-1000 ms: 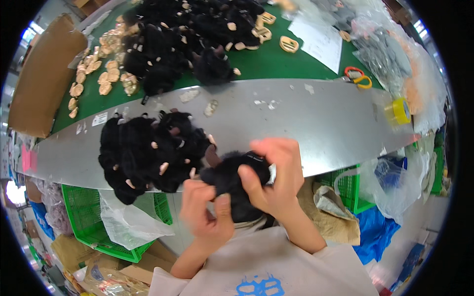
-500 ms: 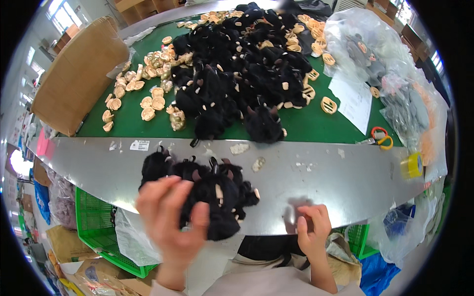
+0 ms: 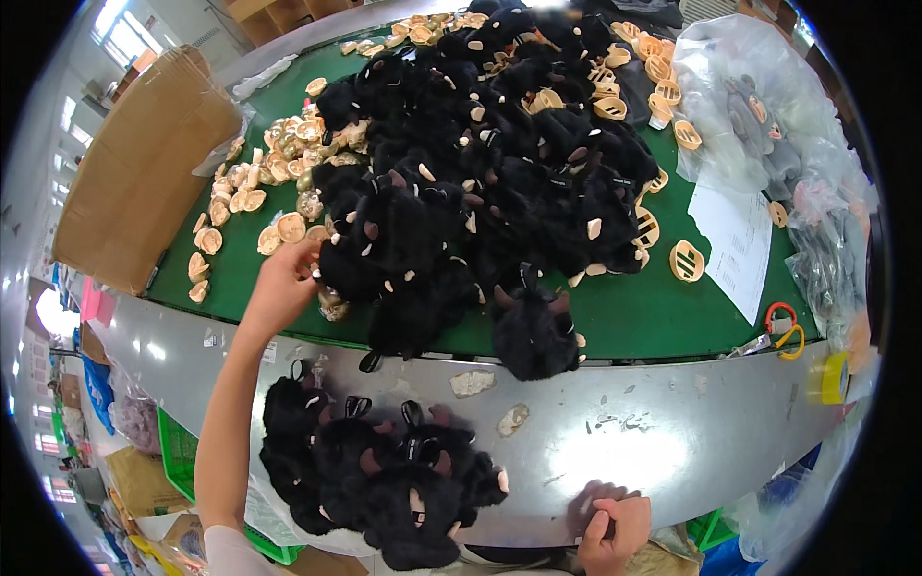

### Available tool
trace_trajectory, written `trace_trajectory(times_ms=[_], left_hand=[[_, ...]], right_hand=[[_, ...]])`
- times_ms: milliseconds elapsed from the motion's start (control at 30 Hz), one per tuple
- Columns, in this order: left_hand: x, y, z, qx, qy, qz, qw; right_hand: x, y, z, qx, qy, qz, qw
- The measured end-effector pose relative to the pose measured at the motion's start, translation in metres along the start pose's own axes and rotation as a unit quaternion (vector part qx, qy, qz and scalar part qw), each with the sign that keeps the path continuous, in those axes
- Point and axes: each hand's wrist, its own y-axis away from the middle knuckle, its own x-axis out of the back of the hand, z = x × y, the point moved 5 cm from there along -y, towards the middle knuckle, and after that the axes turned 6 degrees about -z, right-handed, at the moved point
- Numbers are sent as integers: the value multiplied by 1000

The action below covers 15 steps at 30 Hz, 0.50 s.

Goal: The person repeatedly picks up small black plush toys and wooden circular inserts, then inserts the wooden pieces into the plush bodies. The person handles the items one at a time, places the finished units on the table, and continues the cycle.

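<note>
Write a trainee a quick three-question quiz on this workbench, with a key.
1. Which hand is at the left edge of the larger plush pile?
2. True or false: the right hand touches the smaller plush pile.
3. Fill in: the scissors have one red-orange handle loop and one ____ loop.

Key:
1. The left hand.
2. False; the right hand is apart from it.
3. Yellow.
</note>
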Motion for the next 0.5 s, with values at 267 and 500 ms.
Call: trace_trajectory(times_ms=[267,500], left_hand=[[13,18,11,-25,53,106,993],[35,67,40,-146,88,202,964]], right_hand=[[-10,20,16,3,-7,23,1000],[-9,20,14,57,-6,57,997]])
